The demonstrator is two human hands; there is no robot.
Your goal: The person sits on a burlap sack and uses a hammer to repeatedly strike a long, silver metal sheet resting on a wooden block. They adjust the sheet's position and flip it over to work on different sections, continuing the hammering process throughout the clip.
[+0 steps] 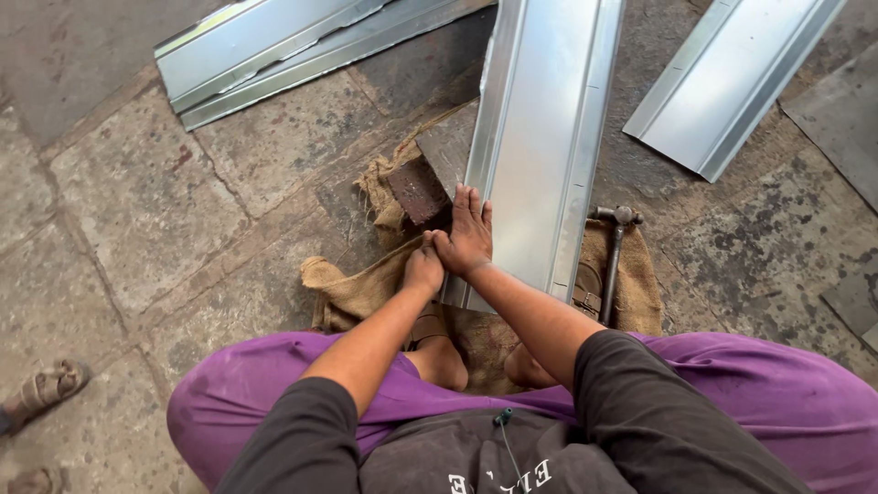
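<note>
The right hand (468, 233) lay flat, fingers together, pressing the near left edge of the long metal sheet (540, 137) onto the burlap sack (352, 288), while the left hand (423, 268), fingers curled shut, braced against it beside the brick (416, 189), apparently steadying the edge.

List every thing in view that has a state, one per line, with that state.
Left hand: curled, pressed to the metal sheet's left edge.
Right hand: flat, fingers spread on the sheet.
Metal sheet: lying flat over the sackcloth, edges folded up.
Sackcloth: rumpled on the floor.
Brick: resting on the sackcloth beside the sheet.
Hammer: lying untouched, right of the sheet.
Two other sheets: lying aside.
</note>
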